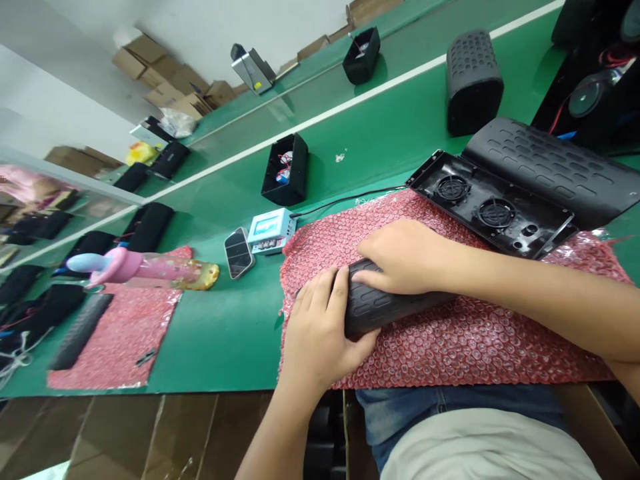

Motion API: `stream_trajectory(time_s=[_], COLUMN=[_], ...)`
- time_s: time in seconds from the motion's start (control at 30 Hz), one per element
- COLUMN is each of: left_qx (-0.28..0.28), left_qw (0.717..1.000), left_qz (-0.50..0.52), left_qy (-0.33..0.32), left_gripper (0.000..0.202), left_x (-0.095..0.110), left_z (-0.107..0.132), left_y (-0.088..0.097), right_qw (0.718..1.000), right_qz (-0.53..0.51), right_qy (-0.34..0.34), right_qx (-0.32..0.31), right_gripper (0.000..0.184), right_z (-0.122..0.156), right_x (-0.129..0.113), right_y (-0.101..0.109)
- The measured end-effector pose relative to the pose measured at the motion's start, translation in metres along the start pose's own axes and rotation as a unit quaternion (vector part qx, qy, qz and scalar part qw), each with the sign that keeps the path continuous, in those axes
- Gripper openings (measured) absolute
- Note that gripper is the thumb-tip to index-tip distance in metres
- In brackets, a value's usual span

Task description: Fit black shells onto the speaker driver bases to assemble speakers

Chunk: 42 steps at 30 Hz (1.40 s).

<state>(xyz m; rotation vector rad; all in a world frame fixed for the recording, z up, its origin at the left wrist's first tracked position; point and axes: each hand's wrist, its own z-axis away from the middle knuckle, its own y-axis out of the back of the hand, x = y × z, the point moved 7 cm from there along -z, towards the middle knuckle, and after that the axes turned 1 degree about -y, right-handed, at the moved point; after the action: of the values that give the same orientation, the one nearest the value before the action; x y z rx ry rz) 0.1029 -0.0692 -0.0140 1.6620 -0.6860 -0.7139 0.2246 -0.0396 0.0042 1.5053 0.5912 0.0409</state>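
Observation:
A black speaker housing (387, 307) with a raised oblong pattern lies on red bubble wrap (450, 347) in front of me. My left hand (323, 327) is closed around its left end, the thumb along the near side and the fingers over the far side. My right hand (407, 257) wraps over its top, partly hiding it, with the fingertips out of sight on the far side. Just beyond my right forearm, a black panel with two round grilles (493, 210) leans against another patterned black housing (555, 173).
A light-blue device with a screen (271, 230) and a phone (239, 253) lie left of the wrap, a black cable running from the device. Farther left is a pink bottle (155, 270). Open black boxes with wires (287, 170) and an upright housing (474, 83) stand behind.

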Motion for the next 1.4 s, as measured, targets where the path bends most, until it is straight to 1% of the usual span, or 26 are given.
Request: stream_trajectory(time_s=[0.07,0.13,0.17,0.2,0.27,0.33,0.4,0.47,0.63,0.73,0.8,0.9,0.97,1.03,1.1,1.2,1.3,1.4], left_qx=[-0.022,-0.05,-0.066,-0.082,-0.112,-0.133,-0.145,-0.151,-0.163,-0.182,-0.189,-0.163,-0.147,-0.136,-0.123,-0.114,-0.118,-0.123], left_qw=[1.0,0.998,0.997,0.995,0.99,0.986,0.982,0.981,0.979,0.977,0.976,0.978,0.978,0.977,0.977,0.97,0.945,0.907], left_qz=[0.015,0.035,0.045,0.055,0.074,0.092,0.108,0.115,0.115,0.111,0.112,0.126,0.143,0.154,0.144,0.098,0.057,0.017], left_qy=[0.005,0.012,0.017,0.022,0.031,0.041,0.045,0.045,0.038,0.016,0.004,0.008,0.023,0.05,0.093,0.192,0.301,0.402], left_gripper=[0.077,0.08,0.081,0.083,0.086,0.087,0.087,0.086,0.088,0.09,0.094,0.103,0.104,0.101,0.099,0.097,0.098,0.093], left_x=[-0.004,-0.008,-0.011,-0.013,-0.017,-0.021,-0.023,-0.025,-0.026,-0.023,-0.018,-0.012,-0.011,-0.016,-0.029,-0.065,-0.11,-0.152], left_z=[-0.004,-0.009,-0.012,-0.014,-0.02,-0.024,-0.028,-0.031,-0.032,-0.029,-0.025,-0.02,-0.013,-0.002,0.013,0.046,0.085,0.123], left_y=[-0.001,-0.002,-0.003,-0.003,-0.003,-0.003,-0.003,-0.003,-0.001,0.003,0.004,0.005,0.005,0.006,0.01,0.02,0.03,0.037], right_qw=[0.999,0.998,0.996,0.995,0.994,0.994,0.993,0.993,0.994,0.992,0.989,0.984,0.984,0.982,0.974,0.964,0.96,0.957], right_qz=[-0.006,-0.028,-0.036,-0.038,-0.008,0.043,0.077,0.083,0.083,0.1,0.118,0.126,0.112,0.104,0.112,0.114,0.108,0.107], right_qy=[0.03,0.06,0.076,0.087,0.092,0.082,0.071,0.063,0.063,0.078,0.093,0.116,0.121,0.125,0.131,0.147,0.162,0.17], right_qx=[0.026,0.006,-0.015,-0.034,-0.055,-0.055,-0.051,-0.048,-0.037,-0.015,0.012,0.051,0.07,0.101,0.147,0.189,0.2,0.207], right_gripper=[0.032,0.028,0.032,0.039,0.059,0.071,0.075,0.073,0.07,0.068,0.065,0.062,0.06,0.059,0.056,0.048,0.041,0.036], right_z=[0.003,0.009,0.013,0.017,0.022,0.022,0.02,0.017,0.015,0.02,0.026,0.037,0.043,0.048,0.052,0.056,0.057,0.056], right_x=[-0.001,-0.004,-0.006,-0.008,-0.011,-0.013,-0.013,-0.013,-0.01,-0.017,-0.025,-0.035,-0.035,-0.033,-0.03,-0.03,-0.03,-0.029], right_y=[0.009,0.012,0.012,0.01,0.003,-0.004,-0.011,-0.014,-0.012,-0.013,-0.014,-0.014,-0.011,-0.002,0.01,0.025,0.03,0.026])
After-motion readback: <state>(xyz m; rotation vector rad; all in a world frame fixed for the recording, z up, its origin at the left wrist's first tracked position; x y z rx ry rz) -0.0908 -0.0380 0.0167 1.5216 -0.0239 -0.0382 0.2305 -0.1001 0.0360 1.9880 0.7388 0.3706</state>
